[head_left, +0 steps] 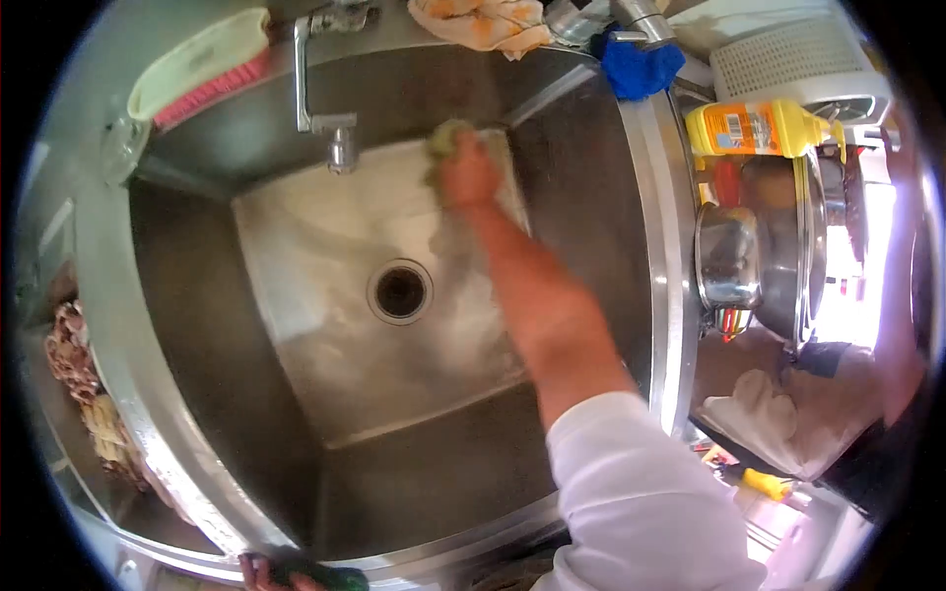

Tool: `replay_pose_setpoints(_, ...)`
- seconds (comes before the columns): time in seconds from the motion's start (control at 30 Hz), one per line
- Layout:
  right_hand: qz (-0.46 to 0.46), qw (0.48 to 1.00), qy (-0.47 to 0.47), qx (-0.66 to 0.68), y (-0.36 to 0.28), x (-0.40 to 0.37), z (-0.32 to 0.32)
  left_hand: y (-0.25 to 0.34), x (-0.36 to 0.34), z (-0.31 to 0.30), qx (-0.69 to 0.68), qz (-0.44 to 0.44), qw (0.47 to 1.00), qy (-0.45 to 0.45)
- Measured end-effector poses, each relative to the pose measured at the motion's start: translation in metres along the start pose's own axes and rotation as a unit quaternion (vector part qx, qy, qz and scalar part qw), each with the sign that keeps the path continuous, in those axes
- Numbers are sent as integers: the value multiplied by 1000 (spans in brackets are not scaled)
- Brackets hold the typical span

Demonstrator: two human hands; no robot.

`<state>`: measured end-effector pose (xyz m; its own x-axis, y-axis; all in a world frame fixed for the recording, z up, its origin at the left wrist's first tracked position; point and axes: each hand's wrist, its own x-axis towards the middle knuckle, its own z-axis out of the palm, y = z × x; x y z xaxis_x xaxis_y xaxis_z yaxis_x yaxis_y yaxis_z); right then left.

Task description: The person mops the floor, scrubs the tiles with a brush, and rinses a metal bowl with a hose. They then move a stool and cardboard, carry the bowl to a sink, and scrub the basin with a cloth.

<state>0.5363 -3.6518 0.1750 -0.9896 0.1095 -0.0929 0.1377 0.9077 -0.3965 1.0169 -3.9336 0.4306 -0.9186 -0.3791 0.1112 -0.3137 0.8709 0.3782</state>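
My right hand (471, 177) reaches down into a deep steel sink (394, 394), its fingers closed on a greenish scrubbing pad (449, 141) that touches the far part of the sink floor; motion blurs it slightly. The drain (400, 292) lies nearer to me, left of the forearm. A metal faucet (340, 148) hangs over the far left of the basin. At the bottom edge, my left hand (279, 573) is by the sink's near rim, beside something dark green; only some fingers show, and what they hold is unclear.
A scrub brush (212, 84) with pink bristles lies at the far left. An orange-stained cloth (481, 22) and a blue cloth (641, 67) are on the far edge. At right are a yellow bottle (749, 129), metal pots (727, 256) and a white basket (788, 61). Food (74, 350) sits at left.
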Motion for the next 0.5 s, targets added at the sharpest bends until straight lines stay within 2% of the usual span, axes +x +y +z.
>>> replay_pose_setpoints(0.07,-81,980,-9,-181,49,37,-30,-9,-13,13,-149,-76,986,17)
replay_pose_setpoints(0.1,-87,977,-22,-195,55,34,-27,0,-6,6,-129,-82,988,-15)
replay_pose_setpoints(0.17,-99,969,-42,-221,64,27,-23,-10,-7,5,-52,-11,999,-1)
replay_pose_setpoints(0.2,-96,965,-87,-228,70,16,-24,-14,-8,5,-29,13,999,12)
replay_pose_setpoints(0.27,-101,958,-149,-223,76,-29,-39,-2,-8,8,-127,-78,988,33)
replay_pose_setpoints(0.3,-112,956,-165,-216,76,-51,-54,-4,-2,1,15,-14,999,29)
replay_pose_setpoints(0.37,-120,926,-255,-253,91,-73,-69,4,7,-1,22,-13,998,50)
replay_pose_setpoints(0.5,-187,841,-310,-402,59,-43,-102,2,12,-2,35,15,996,79)
